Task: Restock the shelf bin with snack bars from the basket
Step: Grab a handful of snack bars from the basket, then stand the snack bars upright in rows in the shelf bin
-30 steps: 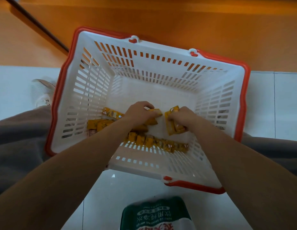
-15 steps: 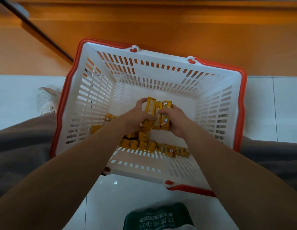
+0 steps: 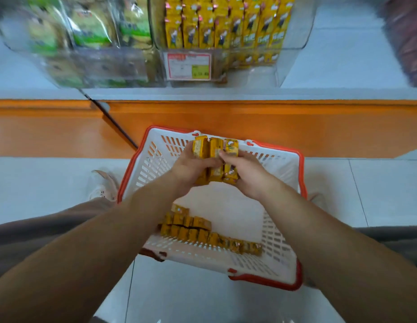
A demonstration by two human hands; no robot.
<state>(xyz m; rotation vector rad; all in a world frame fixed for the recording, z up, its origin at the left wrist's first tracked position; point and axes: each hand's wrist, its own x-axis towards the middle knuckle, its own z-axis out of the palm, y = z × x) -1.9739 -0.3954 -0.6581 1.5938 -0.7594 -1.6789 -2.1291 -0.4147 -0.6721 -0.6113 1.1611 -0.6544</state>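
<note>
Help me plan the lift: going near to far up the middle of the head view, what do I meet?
In the basket, loose snack bars → held snack bars → orange ledge → price label → shelf bin of yellow bars.

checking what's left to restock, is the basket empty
No, a row of snack bars lies along the near wall of the basket.

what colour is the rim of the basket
The rim is red, the basket white; head view.

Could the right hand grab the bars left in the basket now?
Probably not yet: the right hand and left hand both grip a bundle of bars, though the loose bars lie uncovered.
</note>
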